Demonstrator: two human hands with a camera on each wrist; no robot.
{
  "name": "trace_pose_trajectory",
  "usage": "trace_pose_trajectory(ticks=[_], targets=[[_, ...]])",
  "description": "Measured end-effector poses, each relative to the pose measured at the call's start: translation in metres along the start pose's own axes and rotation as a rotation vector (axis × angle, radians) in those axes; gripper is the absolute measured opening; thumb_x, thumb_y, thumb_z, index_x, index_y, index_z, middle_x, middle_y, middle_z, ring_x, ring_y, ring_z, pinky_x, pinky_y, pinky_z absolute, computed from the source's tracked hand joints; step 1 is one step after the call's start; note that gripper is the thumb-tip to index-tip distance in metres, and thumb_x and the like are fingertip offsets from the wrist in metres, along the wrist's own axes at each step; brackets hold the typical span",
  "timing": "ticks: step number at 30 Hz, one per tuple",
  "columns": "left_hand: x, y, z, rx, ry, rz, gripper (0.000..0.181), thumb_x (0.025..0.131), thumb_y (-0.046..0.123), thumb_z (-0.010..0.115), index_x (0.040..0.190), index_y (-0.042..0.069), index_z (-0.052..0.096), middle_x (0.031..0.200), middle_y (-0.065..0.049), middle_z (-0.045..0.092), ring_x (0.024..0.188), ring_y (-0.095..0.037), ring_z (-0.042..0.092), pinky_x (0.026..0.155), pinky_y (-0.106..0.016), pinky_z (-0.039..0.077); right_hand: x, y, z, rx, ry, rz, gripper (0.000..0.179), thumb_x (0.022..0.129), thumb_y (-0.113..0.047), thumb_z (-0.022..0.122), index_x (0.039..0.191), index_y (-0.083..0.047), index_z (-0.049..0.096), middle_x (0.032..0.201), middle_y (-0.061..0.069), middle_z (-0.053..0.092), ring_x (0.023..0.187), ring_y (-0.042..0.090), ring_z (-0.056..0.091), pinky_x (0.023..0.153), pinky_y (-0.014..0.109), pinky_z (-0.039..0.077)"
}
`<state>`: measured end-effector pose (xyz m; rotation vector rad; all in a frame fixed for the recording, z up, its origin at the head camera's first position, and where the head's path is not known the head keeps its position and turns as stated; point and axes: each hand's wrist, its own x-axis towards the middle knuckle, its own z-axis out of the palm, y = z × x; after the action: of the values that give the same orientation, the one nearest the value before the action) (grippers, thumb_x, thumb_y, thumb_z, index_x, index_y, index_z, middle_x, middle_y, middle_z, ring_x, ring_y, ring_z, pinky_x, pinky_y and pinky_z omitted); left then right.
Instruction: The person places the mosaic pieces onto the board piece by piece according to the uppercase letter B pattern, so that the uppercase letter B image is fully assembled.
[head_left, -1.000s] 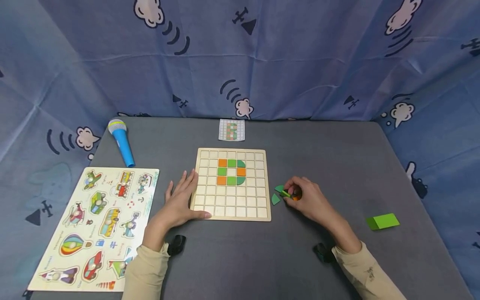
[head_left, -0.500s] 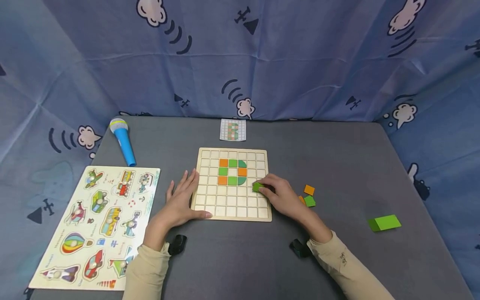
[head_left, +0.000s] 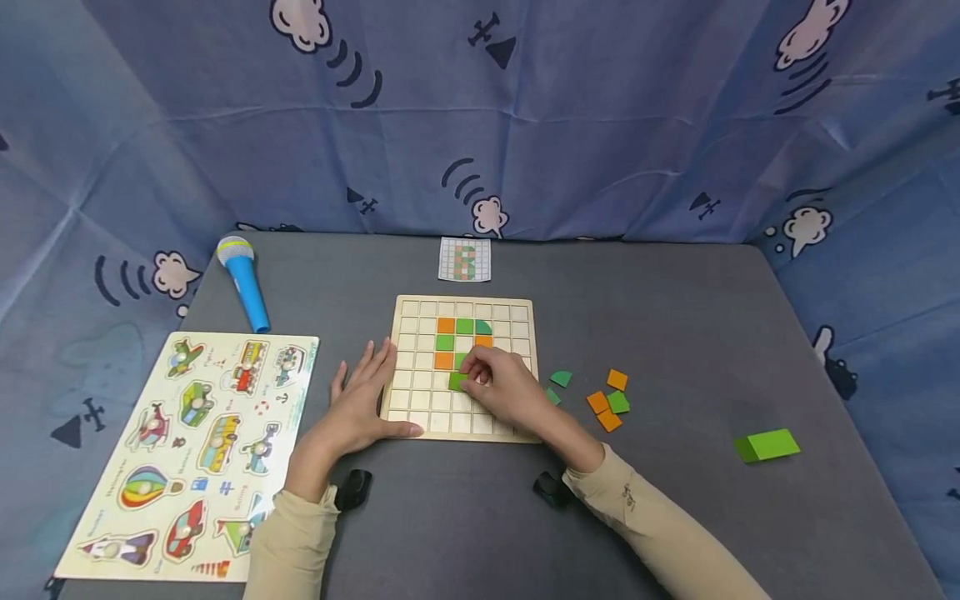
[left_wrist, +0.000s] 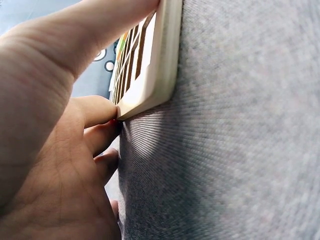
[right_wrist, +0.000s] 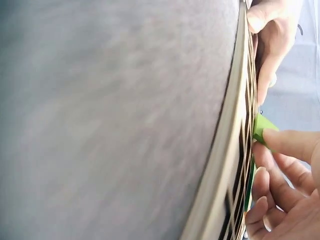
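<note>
Your right hand [head_left: 501, 385] is over the grid board [head_left: 462, 367], fingers [right_wrist: 287, 141] pinching a green square tile [head_left: 457, 382] at its edge, low against the cells just below the orange-and-green pattern [head_left: 462, 339]. From your fingertips the tile sits at about 9 o'clock, poking out to their left.

Your left hand [head_left: 358, 405] lies flat, fingers released and straight, pressing the board's left edge, thumb along the near rim.

Risk, as I read it: the tile looks tilted rather than flat in the right wrist view, so it could catch on a cell wall and sit crooked if you press one corner down first. Your knuckles also cover the lower right of the pattern, so a sideways nudge there could shift a seated piece without you seeing it. And if that left hand lifts, the board may slide on the grey desk [head_left: 675, 317].

Spare orange and green pieces [head_left: 609, 402] wait at 3 o'clock from the board, well clear. The reference card [head_left: 464, 259] sits at 12 o'clock.
</note>
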<state>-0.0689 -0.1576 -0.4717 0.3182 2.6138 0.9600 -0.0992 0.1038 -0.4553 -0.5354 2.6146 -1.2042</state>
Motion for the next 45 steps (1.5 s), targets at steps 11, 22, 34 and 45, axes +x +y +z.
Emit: trace_pose_trajectory(ticks=[11, 22, 34, 45], targets=[[-0.001, 0.001, 0.0, -0.006, -0.002, 0.0, 0.13, 0.078, 0.044, 0.095, 0.17, 0.004, 0.012, 0.179, -0.015, 0.007, 0.167, -0.039, -0.001, 0.127, -0.069, -0.009, 0.015, -0.011, 0.014, -0.074, 0.032, 0.003, 0.007, 0.092, -0.011, 0.082, 0.093, -0.013, 0.075, 0.09, 0.001, 0.065, 0.076, 0.013, 0.053, 0.07, 0.028, 0.046], [0.0, 0.001, -0.001, -0.01, 0.005, 0.009, 0.13, 0.078, 0.044, 0.095, 0.17, 0.004, 0.013, 0.179, -0.016, 0.008, 0.167, -0.04, 0.0, 0.127, -0.069, -0.008, 0.018, -0.014, 0.014, -0.128, 0.027, 0.045, 0.009, 0.089, -0.012, 0.086, 0.093, -0.015, 0.078, 0.1, 0.002, 0.064, 0.084, 0.016, 0.053, 0.075, 0.033, 0.048], [0.0, 0.001, 0.0, 0.004, -0.01, -0.007, 0.131, 0.078, 0.045, 0.094, 0.17, 0.005, 0.011, 0.179, -0.015, 0.006, 0.167, -0.039, -0.001, 0.127, -0.069, -0.008, 0.012, -0.016, 0.014, -0.148, 0.043, 0.057, 0.01, 0.09, -0.015, 0.086, 0.084, -0.018, 0.079, 0.106, 0.001, 0.063, 0.097, 0.02, 0.056, 0.076, 0.037, 0.051], [0.0, 0.0, 0.001, -0.002, -0.003, 0.003, 0.131, 0.078, 0.043, 0.095, 0.17, 0.005, 0.011, 0.179, -0.015, 0.006, 0.167, -0.039, -0.002, 0.127, -0.069, -0.009, -0.013, 0.003, -0.014, -0.159, 0.042, 0.085, 0.017, 0.088, -0.014, 0.087, 0.103, -0.01, 0.08, 0.116, 0.009, 0.065, 0.109, 0.028, 0.055, 0.093, 0.045, 0.046]])
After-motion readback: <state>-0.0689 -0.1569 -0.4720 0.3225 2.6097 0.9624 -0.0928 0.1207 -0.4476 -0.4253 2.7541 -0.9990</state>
